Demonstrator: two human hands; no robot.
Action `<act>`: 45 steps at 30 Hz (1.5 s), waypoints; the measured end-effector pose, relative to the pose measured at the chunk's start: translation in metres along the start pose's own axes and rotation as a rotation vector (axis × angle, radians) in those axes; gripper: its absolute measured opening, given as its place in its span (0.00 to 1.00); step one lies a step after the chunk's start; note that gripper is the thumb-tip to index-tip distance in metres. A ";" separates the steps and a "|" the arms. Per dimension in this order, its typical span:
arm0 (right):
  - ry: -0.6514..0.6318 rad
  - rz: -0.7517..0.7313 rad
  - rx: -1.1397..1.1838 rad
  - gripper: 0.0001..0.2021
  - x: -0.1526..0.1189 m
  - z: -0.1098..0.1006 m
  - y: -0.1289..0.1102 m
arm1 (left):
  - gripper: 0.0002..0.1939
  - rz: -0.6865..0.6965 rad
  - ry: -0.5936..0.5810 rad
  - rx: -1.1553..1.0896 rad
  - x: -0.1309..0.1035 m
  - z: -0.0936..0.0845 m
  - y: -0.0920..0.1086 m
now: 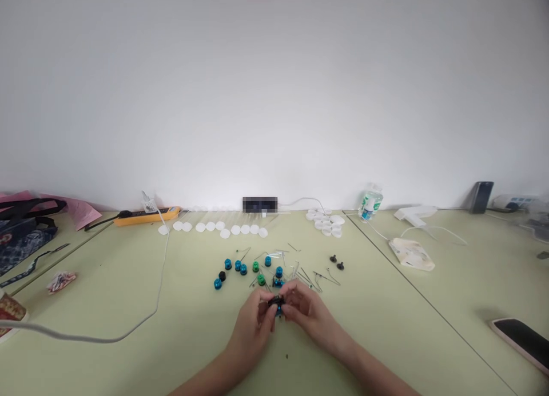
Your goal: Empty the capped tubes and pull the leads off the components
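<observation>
My left hand [256, 323] and my right hand [309, 314] meet low in the middle of the view, fingertips closed on a small black and blue part [278, 306] between them. Fingers cover much of that part. Just beyond lie blue knobs [279, 272], green knobs [261, 279] and a black knob [222, 276] on the pale green table [184, 350]. Thin metal rods [306, 277] are scattered to the right of the knobs. A tiny dark piece [287, 356] rests on the table in front of my hands.
White discs [235, 230] line the back, with more discs [326, 222] right of centre. Two black pieces [340, 266] lie right. An orange power strip [148, 216] and a white cable [159, 287] are left; a bottle [370, 204] and a phone [521, 342] are right.
</observation>
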State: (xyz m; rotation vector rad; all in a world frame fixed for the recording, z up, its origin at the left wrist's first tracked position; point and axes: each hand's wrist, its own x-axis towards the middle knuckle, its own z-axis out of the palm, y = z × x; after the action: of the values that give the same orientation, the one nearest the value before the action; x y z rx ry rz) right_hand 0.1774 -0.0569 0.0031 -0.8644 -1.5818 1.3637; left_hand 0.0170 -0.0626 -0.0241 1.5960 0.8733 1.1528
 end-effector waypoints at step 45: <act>-0.187 0.119 -0.020 0.14 0.013 -0.020 -0.007 | 0.09 -0.113 0.010 0.032 0.007 -0.003 0.006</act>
State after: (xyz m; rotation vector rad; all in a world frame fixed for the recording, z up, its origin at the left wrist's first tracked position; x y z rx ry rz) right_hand 0.1902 -0.0382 0.0132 -0.8760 -1.7105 1.5530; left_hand 0.0161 -0.0570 -0.0161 1.5470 0.9801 1.0725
